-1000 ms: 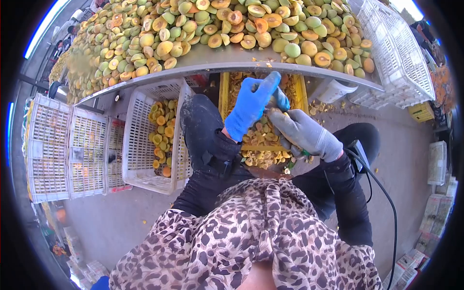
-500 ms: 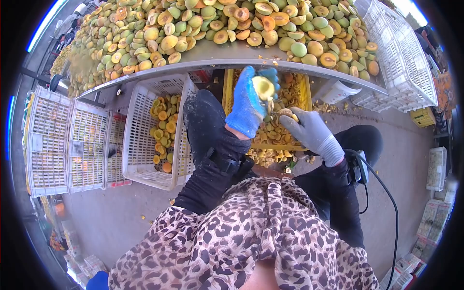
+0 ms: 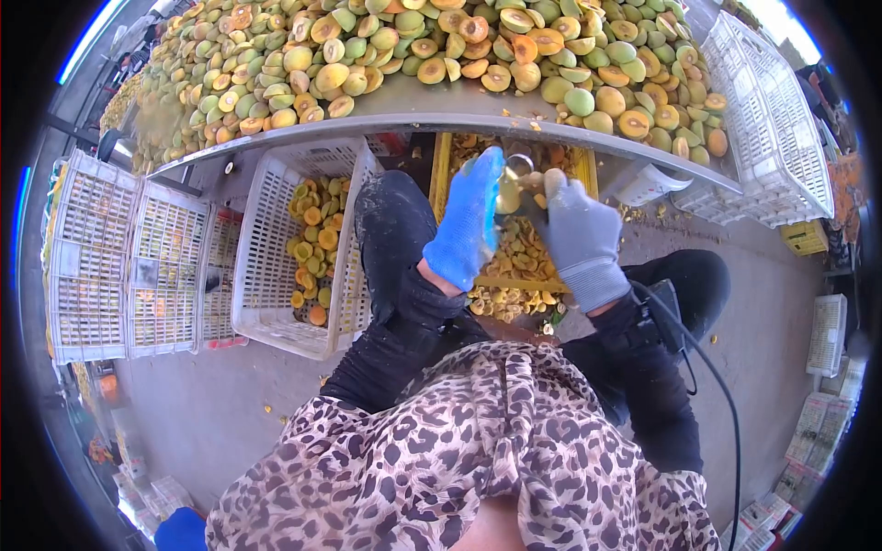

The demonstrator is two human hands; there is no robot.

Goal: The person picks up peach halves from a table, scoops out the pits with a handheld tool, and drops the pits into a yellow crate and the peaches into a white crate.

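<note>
- Item: fruit half (image 3: 508, 191), pale yellow-green, apricot-like, held just below the front edge of the bench (image 3: 441, 124) and above the yellow crate (image 3: 439, 170).
- Left hand (image 3: 467, 223), blue glove: my grip is curled around the left side of the fruit half, fingers up along its skin; it looks clenched on it.
- Right hand (image 3: 579, 234), grey glove: closed against the right side of the same fruit; a small metal ring-shaped tool (image 3: 520, 165) shows at the top of it. Whether my fingers clamp the tool or the fruit too, I cannot tell.
- Handling, as I judge it: light, soft-fleshed, easily bruised; cut face probably wet and slippery, skin side drier. Best taken by the rounded skin side, cupped, not pinched at the thin cut rim.
- Yellow crate: directly under the fruit half, filled with orange-yellow halves and scraps.
- White basket (image 3: 276, 248): left of the yellow crate, under the bench edge, partly filled with halved fruit.
- Fruit pile (image 3: 413, 46): on the bench, above the yellow crate; whole and halved pieces, green to orange.
- Stacked white crates (image 3: 129, 266): further left of the white basket, on the floor.
- White crate (image 3: 772, 119): right of the yellow crate, at the bench end.
- Black cable (image 3: 717, 386): runs down from my right wrist, right of the yellow crate.
</note>
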